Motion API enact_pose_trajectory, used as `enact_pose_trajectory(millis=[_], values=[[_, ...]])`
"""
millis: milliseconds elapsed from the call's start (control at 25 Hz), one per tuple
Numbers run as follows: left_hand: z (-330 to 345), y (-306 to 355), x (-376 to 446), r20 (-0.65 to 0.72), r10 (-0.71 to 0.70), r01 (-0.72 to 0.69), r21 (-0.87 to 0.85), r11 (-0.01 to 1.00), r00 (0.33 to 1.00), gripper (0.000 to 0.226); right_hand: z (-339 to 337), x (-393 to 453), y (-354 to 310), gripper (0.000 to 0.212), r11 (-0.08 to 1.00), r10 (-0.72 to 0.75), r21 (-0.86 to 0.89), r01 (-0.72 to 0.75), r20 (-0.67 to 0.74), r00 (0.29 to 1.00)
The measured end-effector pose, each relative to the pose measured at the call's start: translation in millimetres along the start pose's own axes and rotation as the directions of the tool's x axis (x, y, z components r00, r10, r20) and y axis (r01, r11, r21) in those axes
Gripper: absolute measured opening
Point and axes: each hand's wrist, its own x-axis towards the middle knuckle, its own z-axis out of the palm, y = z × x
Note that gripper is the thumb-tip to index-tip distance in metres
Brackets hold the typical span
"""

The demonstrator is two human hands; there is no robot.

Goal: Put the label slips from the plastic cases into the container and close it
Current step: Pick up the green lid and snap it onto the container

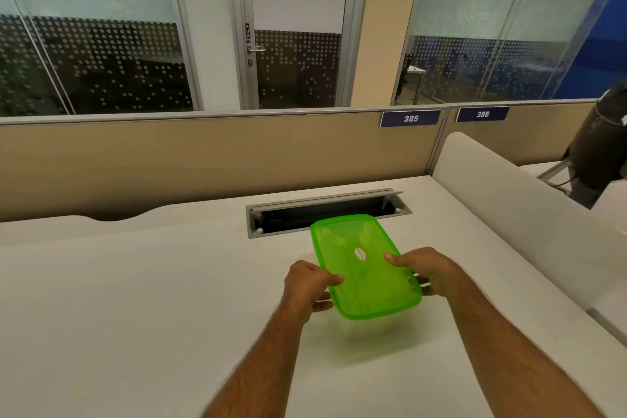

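A clear container with a translucent green lid (359, 268) sits on the white desk (135, 299), slightly right of centre. The lid lies on top and covers the container, so its contents are hidden. My left hand (310, 285) grips the lid's left edge, thumb on top and fingers underneath. My right hand (425, 270) grips the right edge in the same way. No label slips or plastic cases show in this view.
An open grey cable tray slot (325, 210) is set into the desk just behind the container. A beige partition (203, 159) runs along the back. A white divider (509, 193) borders the right side, with a black object (597, 149) beyond it.
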Motion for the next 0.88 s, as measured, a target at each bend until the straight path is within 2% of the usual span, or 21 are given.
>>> enact_pose_trajectory(millis=[160,360,560,880], values=[[3,-6,-25,0.042,-0.045,0.043,0.045,0.998,0.998,0.037,-14,-23,22,0.039,0.994,0.045,0.096,-0.052,0.075,0.996],[7,-18,-45,0.094,-0.054,0.046,0.088,0.995,0.994,0.034,-14,-41,35,0.034,0.962,0.022,0.269,-0.038,0.064,0.998],[16,-30,-43,0.057,-0.036,0.032,0.054,0.998,0.998,0.024,-7,-45,37,0.031,0.966,0.014,0.26,-0.006,-0.03,0.999],[18,-37,-39,0.007,-0.005,0.005,0.013,1.0,1.0,0.032,-3,-44,38,0.021,0.959,0.025,0.284,0.003,-0.093,0.995]])
